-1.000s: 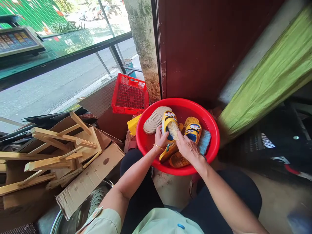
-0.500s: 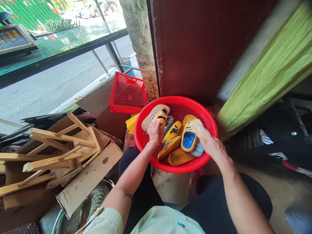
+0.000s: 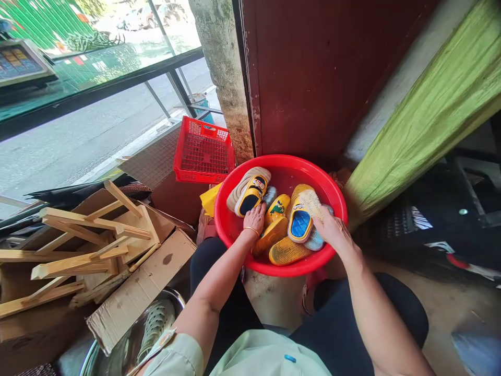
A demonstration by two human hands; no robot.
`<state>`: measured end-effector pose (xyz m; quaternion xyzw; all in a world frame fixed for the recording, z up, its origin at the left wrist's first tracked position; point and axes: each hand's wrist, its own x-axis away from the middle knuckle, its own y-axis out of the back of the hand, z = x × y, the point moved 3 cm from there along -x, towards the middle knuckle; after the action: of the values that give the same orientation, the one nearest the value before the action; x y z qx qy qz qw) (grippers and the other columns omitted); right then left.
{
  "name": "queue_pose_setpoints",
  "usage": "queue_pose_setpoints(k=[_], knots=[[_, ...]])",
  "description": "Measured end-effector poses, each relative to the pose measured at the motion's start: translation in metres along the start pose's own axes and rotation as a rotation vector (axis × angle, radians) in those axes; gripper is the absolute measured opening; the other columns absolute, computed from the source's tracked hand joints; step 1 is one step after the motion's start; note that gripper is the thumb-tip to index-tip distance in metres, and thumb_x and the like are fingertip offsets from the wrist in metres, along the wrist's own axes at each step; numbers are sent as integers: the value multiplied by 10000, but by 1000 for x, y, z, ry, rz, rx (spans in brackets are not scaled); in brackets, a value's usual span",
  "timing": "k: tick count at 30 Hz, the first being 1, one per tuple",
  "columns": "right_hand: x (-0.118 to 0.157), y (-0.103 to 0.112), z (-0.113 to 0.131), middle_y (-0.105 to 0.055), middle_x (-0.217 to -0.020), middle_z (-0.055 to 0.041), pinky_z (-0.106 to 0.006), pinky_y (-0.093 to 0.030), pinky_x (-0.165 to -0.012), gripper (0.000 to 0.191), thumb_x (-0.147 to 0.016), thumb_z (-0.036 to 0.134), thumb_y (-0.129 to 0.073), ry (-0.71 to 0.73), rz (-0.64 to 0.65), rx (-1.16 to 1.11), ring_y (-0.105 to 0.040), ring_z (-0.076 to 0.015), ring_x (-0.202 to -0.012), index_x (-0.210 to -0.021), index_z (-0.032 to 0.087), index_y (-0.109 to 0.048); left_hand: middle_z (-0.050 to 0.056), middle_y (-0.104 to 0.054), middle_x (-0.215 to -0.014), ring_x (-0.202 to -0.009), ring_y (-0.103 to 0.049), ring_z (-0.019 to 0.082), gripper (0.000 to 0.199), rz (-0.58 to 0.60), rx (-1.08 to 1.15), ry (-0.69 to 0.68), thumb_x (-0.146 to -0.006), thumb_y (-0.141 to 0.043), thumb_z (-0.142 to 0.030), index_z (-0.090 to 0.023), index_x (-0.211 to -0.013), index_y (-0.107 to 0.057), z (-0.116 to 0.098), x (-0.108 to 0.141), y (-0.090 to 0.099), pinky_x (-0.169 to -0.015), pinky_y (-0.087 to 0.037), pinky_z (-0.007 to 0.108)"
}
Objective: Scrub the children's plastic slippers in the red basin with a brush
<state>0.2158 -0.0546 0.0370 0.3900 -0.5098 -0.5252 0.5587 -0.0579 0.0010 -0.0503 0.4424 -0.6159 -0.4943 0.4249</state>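
Left hand (image 3: 254, 222) fingers open, flat on yellow slipper (image 3: 252, 194); right hand (image 3: 332, 232) fingers spread, hold unclear, just beside blue-insole slipper (image 3: 300, 224); red basin (image 3: 282, 167) below fingers; piled slippers can slide under pressure.

Both bare arms reach forward and down from the body, angling in toward each other, with the hands a little apart. The left hand (image 3: 253, 220) lies palm down with its back turned up, the fingers (image 3: 258, 210) slightly spread and pointing forward. The left forearm (image 3: 213, 284) slants up from the lower left, and a thin gold bangle (image 3: 252, 231) circles the wrist. The right hand (image 3: 331, 232) tilts with its back toward the upper right, the fingers angled forward and inward, the wrist gently bent. The right forearm (image 3: 381, 318) runs in from the lower right. A pale green sleeve (image 3: 176, 357) covers the left upper arm.
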Motion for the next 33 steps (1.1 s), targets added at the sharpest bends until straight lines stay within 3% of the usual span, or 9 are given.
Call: queue_pose_setpoints(k=[4, 8, 13, 18, 27, 33], knots=[[2, 1, 1, -771, -981, -133, -346, -509, -739, 512, -1059, 446, -389, 1, -21, -28, -741, -271, -859, -1494, 193, -485, 154, -495, -1575, -1384, -516, 294, 624, -28, -57, 12, -1026, -216, -110, -227, -1629, -323, -2, -1, -9, -1049, -491, 478], [7, 4, 4, -774, -1030, -144, -351, -524, -761, 514, -1057, 435, -380, 14, -17, -56, -748, -282, -905, -1496, 186, -479, 194, -571, -1462, -1289, -567, 317, 635, -112, -28, -4, -993, -285, -96, -222, -1610, -357, -2, -2, -7, -1002, -510, 501], [11, 6, 7, -779, -1056, -143, -346, -532, -776, 514, -1055, 418, -376, 33, -6, -64, -756, -285, -953, -1499, 176, -469, 206, -653, -1324, -1199, -618, 355, 647, -298, 208, 35, -835, -560, -165, -136, -1481, -527, 5, -4, 10, -1033, -502, 495], [9, 5, 11, -788, -1065, -151, -361, -542, -775, 513, -1043, 393, -386, 37, 17, -97, -765, -299, -948, -1501, 183, -482, 162, -708, -1261, -1167, -650, 344, 581, -530, 510, 85, -820, -512, -184, -165, -1391, -616, 16, -3, 27, -1062, -482, 536], [3, -1, 15, -798, -1019, -130, -368, -561, -717, 585, -1024, 373, -412, 60, -19, -92, -774, -305, -896, -1587, 216, -400, 156, -651, -1382, -1304, -593, 296, 521, -804, 684, -72, -928, -485, -278, -174, -1435, -550, 9, 5, 49, -1161, -417, 489], [3, -7, 28, -792, -1092, -122, -338, -561, -796, 531, -1028, 376, -428, 68, -64, -223, -763, -277, -972, -1532, 215, -469, 153, -647, -1377, -1295, -595, 285, 527, -785, 690, -210, -952, -450, -302, -174, -1460, -510, -7, 18, 59, -1147, -449, 478]])
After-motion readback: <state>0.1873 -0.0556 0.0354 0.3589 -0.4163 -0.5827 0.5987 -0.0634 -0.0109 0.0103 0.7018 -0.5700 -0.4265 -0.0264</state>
